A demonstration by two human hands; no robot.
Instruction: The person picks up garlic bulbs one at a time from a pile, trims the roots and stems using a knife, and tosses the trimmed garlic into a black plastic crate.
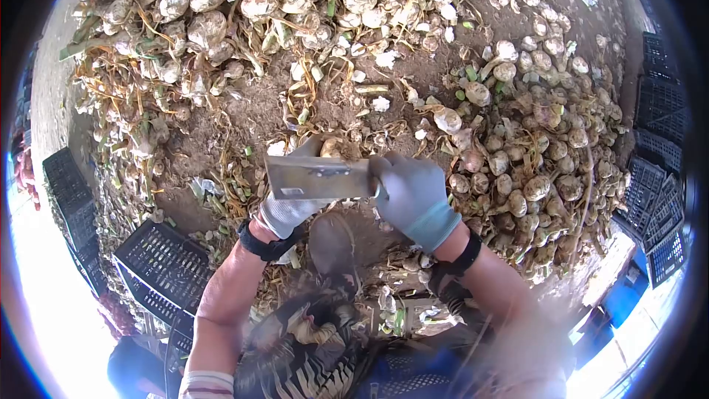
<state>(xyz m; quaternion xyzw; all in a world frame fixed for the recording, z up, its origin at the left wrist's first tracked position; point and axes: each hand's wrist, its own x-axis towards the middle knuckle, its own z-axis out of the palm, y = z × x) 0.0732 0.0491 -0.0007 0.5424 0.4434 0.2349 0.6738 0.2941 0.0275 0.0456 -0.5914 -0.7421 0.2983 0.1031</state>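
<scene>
Both hands wear light gloves near the middle of the view. My right hand (413, 196) is closed round the handle end of a wide metal blade (317, 179), which points left. Behind the blade, my left hand (292, 210) is wrapped round a garlic bulb (340, 149), its fingers partly hidden by the metal. The bulb shows just above the blade's upper edge. Trimmed garlic bulbs (535, 188) lie heaped to the right, and bulbs with dry stalks (210, 29) are piled at the upper left.
Black crates stand at the left (166, 262) and along the right side (657, 207). Dry leaves and stalk scraps (221, 185) litter the soil. A shoe (332, 240) is just below the hands. Something blue (624, 301) lies at the lower right.
</scene>
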